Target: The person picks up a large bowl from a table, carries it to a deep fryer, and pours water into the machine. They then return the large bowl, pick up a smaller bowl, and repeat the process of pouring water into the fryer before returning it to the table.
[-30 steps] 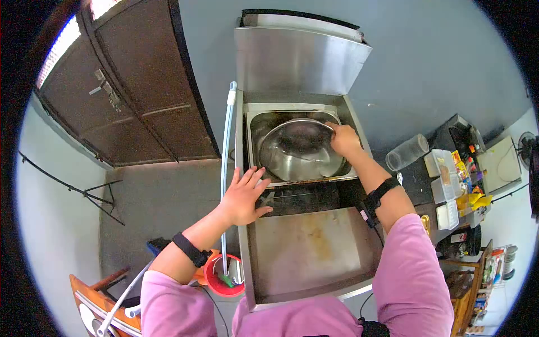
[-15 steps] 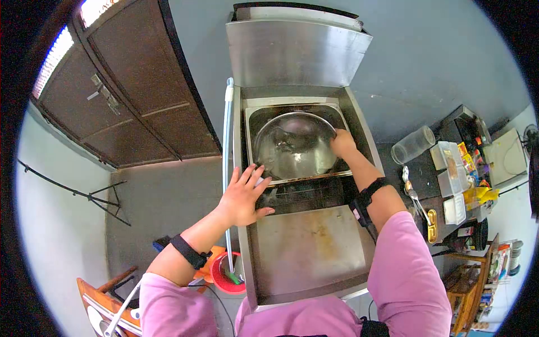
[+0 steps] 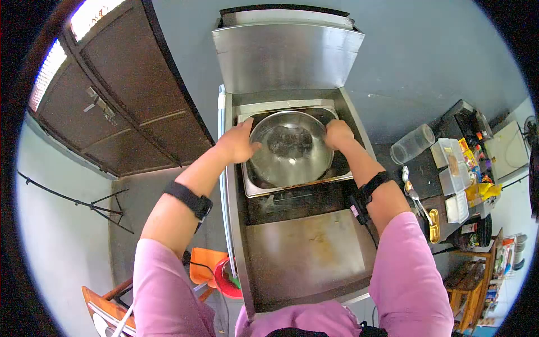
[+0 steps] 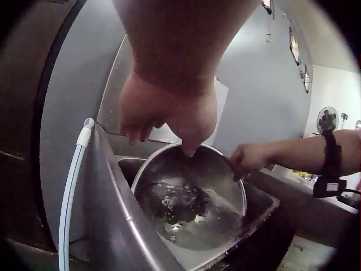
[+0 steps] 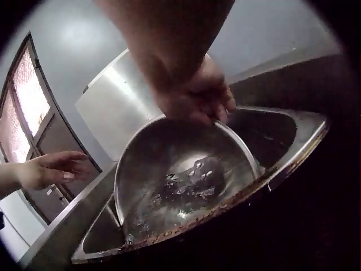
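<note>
Ideally, the round stainless-steel bowl [image 3: 291,147], gripped at its rim by the right hand [image 3: 338,133] and touched by the relaxed, unclenched left hand [image 3: 238,142], is kept level over the steel sink [image 3: 255,188] so the water stays in.

Head cam looks steeply down from above; both wrist cams sit close, low, facing opposite ways; all share the steel bowl [image 3: 291,147] in the sink [image 3: 292,182].
</note>
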`<action>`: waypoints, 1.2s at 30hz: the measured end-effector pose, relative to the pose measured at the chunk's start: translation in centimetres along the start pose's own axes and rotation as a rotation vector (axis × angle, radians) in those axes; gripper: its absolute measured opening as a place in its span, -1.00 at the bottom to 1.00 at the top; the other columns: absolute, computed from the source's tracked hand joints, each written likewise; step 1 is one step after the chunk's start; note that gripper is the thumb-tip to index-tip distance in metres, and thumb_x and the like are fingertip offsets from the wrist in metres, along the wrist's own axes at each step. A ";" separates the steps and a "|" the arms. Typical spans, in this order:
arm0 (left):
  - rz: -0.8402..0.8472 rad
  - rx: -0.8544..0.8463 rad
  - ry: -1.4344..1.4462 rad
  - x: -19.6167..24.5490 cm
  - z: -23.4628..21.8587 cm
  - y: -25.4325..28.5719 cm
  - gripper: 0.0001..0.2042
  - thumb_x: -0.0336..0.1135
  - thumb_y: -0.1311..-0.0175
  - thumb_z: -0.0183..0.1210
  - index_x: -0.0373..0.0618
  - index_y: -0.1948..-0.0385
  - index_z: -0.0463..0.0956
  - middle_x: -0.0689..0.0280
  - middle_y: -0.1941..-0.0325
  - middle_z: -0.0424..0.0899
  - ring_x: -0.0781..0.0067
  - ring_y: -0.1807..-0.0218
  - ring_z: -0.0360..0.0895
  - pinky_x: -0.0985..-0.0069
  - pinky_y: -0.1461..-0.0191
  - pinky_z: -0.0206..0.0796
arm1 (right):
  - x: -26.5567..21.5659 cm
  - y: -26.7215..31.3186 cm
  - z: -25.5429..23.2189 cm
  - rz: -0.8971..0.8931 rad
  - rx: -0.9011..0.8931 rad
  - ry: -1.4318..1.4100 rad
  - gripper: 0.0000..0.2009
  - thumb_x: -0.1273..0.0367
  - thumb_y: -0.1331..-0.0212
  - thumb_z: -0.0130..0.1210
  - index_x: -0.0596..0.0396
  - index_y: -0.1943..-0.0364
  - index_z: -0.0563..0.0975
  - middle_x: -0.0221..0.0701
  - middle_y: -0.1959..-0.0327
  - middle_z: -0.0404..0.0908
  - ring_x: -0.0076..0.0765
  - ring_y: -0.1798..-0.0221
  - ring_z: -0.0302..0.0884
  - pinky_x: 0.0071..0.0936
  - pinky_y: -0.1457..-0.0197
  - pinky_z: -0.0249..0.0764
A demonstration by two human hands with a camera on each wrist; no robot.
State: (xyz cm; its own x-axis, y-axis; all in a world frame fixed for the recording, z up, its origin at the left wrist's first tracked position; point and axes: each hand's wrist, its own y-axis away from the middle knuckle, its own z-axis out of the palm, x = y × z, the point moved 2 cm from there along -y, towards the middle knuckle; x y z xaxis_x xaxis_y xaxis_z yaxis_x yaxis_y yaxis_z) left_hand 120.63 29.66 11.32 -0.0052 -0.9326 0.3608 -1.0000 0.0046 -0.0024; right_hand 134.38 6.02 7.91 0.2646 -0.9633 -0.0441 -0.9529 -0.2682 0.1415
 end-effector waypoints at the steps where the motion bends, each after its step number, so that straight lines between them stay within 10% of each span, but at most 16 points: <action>1: -0.018 -0.020 -0.020 0.0 0.2 -0.6 -0.37 -0.18 0.02 0.07 -0.28 -0.07 0.01 -0.04 0.00 0.30 0.06 -0.07 0.24 0.33 -0.10 0.09 | 0.5 0.0 0.4 -0.030 -0.059 0.080 -0.74 0.40 0.17 0.00 0.18 0.31 0.50 -0.14 0.24 0.49 -0.08 0.14 0.43 -0.32 0.07 0.37; 5: -0.085 -0.288 -0.158 -0.1 1.5 -2.7 -0.48 -0.34 0.04 -0.04 -0.34 0.00 0.04 -0.03 0.11 0.41 0.07 0.06 0.37 0.30 0.03 0.21 | 1.8 -0.1 0.8 -0.150 -0.115 0.137 -0.74 0.41 0.15 -0.02 0.19 0.29 0.49 -0.12 0.22 0.48 -0.09 0.12 0.43 -0.31 0.06 0.37; 8: -0.112 -0.221 -0.092 -0.8 2.5 -3.7 -0.43 -0.42 0.09 -0.09 -0.37 -0.07 0.01 -0.05 0.09 0.40 0.09 0.04 0.37 0.36 0.00 0.21 | 0.6 1.4 -1.4 -0.286 0.263 -0.309 -0.70 0.33 0.22 0.11 0.14 0.30 0.51 -0.14 0.27 0.49 -0.10 0.20 0.45 -0.39 0.16 0.40; 11: -0.108 -0.250 -0.052 -0.3 2.4 -3.5 -0.42 -0.43 0.11 -0.09 -0.36 -0.08 0.03 -0.04 0.05 0.38 0.11 0.01 0.36 0.39 -0.02 0.20 | 1.3 0.8 -0.1 -0.212 0.250 -0.213 -0.68 0.35 0.21 0.09 0.17 0.27 0.49 -0.13 0.28 0.49 -0.10 0.20 0.45 -0.41 0.16 0.40; 20: 0.062 -0.501 -0.340 -0.5 5.3 -2.1 -0.58 -0.38 0.14 -0.03 -0.12 0.11 0.37 0.13 0.11 0.47 0.18 0.06 0.41 0.46 0.03 0.25 | -1.7 3.2 -2.1 0.075 -0.165 0.163 -0.70 0.40 0.02 -0.10 0.17 0.15 0.42 -0.16 0.12 0.44 -0.13 0.08 0.43 -0.40 0.14 0.43; 23: 0.201 -0.622 -0.398 1.1 6.7 -0.2 -0.70 -0.27 0.07 -0.07 -0.10 0.26 0.47 0.17 0.16 0.50 0.20 0.10 0.43 0.41 0.03 0.24 | -1.6 1.9 -0.5 -0.254 0.238 0.184 -0.59 0.43 0.01 -0.13 0.19 -0.01 0.25 -0.18 0.10 0.41 -0.15 0.05 0.40 -0.42 0.12 0.41; 27: 0.366 -0.773 -0.142 0.4 11.8 0.3 -0.55 0.02 -0.10 -0.19 0.01 0.00 0.25 0.14 -0.07 0.30 0.12 -0.08 0.24 0.32 -0.13 0.06 | -1.5 0.9 1.7 -0.117 0.125 0.076 -0.49 0.45 0.08 -0.09 0.20 -0.06 0.15 -0.16 0.10 0.39 -0.10 0.02 0.37 -0.36 0.10 0.40; 33: 0.198 -0.797 -0.122 2.9 9.1 2.4 -0.33 0.26 -0.05 -0.22 -0.12 -0.05 0.21 0.07 -0.14 0.20 0.15 -0.19 0.11 0.41 -0.21 -0.07 | -2.1 0.8 -0.1 -0.090 -0.684 0.336 -0.50 0.47 0.08 -0.12 0.24 -0.07 0.16 -0.06 -0.08 0.22 -0.06 0.00 0.35 -0.34 -0.02 0.32; 36: 0.311 -0.748 -0.074 1.5 11.8 1.7 -0.30 0.29 -0.02 -0.23 -0.18 -0.01 0.26 0.04 -0.13 0.21 0.14 -0.19 0.11 0.41 -0.20 -0.05 | -1.7 -0.9 0.9 -0.059 0.009 0.030 -0.46 0.46 0.10 -0.13 0.28 -0.08 0.12 -0.05 -0.11 0.17 -0.04 -0.03 0.31 -0.33 -0.07 0.27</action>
State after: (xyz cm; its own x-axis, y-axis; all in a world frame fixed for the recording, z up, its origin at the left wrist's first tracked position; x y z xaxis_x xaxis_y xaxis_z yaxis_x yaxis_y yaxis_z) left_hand 118.88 24.05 0.86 -0.3094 -0.8701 0.3836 -0.6887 0.4832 0.5405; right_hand 134.65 7.90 6.94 0.3246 -0.9456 -0.0223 -0.9368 -0.3246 0.1304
